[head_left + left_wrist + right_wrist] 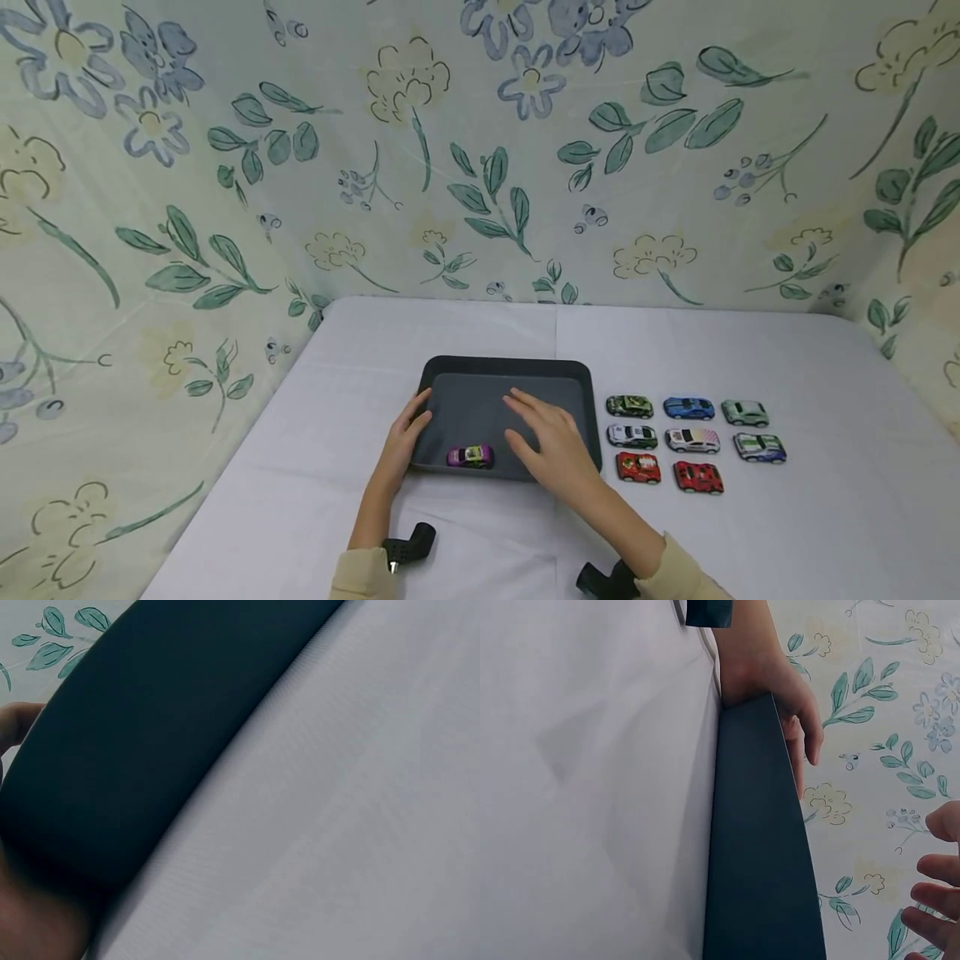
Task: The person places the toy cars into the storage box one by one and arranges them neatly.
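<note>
While the left hand (405, 433) grips the dark tray's (502, 367) left rim, the relaxed, empty right hand (551, 442) hovers inside; the purple toy car (470, 455) sits at its nine o'clock, untouched.

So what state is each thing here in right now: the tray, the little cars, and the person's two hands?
Tray: flat on the table, holding one car.
Purple car: upright inside the tray, by its near edge.
Eight cars: on their wheels in rows, right of the tray, outside it.
Left hand: holds the tray's left rim.
Right hand: open, fingers spread above the tray, holding nothing.
</note>
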`<state>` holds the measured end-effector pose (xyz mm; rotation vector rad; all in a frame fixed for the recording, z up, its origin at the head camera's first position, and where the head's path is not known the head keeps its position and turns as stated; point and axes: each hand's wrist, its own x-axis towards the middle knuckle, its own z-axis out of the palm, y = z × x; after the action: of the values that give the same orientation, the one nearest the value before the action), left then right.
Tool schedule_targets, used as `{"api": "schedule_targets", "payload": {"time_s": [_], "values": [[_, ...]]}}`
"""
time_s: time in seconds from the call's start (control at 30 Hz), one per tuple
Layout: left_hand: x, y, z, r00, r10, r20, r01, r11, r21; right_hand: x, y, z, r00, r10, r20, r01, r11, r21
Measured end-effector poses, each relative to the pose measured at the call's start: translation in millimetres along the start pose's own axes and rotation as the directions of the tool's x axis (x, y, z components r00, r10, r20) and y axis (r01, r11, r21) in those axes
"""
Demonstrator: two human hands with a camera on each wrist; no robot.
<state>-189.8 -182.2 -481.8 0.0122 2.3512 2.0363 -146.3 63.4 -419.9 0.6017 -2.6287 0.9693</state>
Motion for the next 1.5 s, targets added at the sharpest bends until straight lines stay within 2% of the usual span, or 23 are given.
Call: {"api": "schedule_targets", "payload": {"time_s": [0.2,0.43,0.77,1.1,1.5], "values": [[-0.2,-2.1,0.0,1.0,0.002,-0.001,-0.002,1.0,0.004,-5,9,-8,0.998,-0.027,-0.053,0.023,0.997,-0.07],[-1.3,-2.1,-0.4,1.0,-0.009,-0.002,0.009,1.0,-0.009,-12,18,-15,0.998,-0.02,-0.061,0.011,0.99,-0.142],[-5.2,3.3,-0.6,1.0,-0.018,0.009,0.018,1.0,-0.015,-25,31,-24,0.99,-0.051,-0.133,0.014,0.962,-0.271],[-0.6,-1.5,-1.3,1.0,-0.016,0.0,0.016,1.0,-0.011,-32,43,-39,0.991,-0.017,-0.135,-0.025,0.952,-0.305],[0.0,0.5,-2.5,1.0,-0.028,0.008,0.028,1.0,-0.002,-45,65,-64,0.981,0.022,-0.193,-0.089,0.933,-0.348]]}}
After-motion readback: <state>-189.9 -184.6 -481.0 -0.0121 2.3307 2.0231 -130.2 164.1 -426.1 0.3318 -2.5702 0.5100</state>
